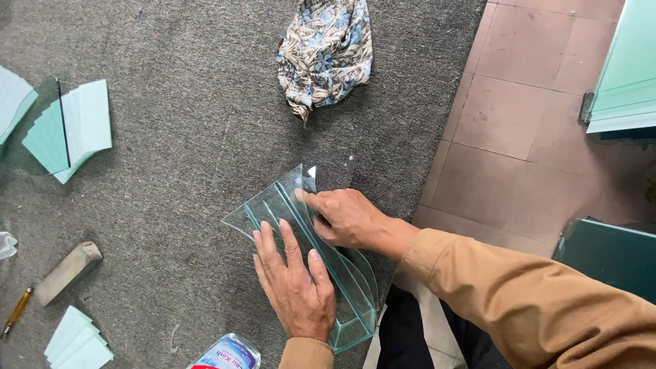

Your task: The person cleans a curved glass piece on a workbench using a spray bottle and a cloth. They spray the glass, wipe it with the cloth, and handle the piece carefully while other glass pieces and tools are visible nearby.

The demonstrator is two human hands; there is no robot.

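A small assembly of clear greenish glass pieces point(270, 208) with curved edges stands on the grey carpeted table point(178, 157). An upright pane runs diagonally from upper left to lower right between flat curved pieces. My left hand point(295, 285) lies flat with fingers spread against the near side of the glass. My right hand point(347, 217) rests on the far side, its fingers pressing the top edge of the upright pane. Both sleeves are tan.
A patterned cloth point(326, 51) lies crumpled at the top. Stacks of glass pieces point(68, 130) sit at left and at bottom left point(76, 339). A wooden block point(67, 271), a pen-like tool point(16, 311) and a plastic bottle point(227, 354) lie near. Glass panes point(625, 75) stand on the tiled floor at right.
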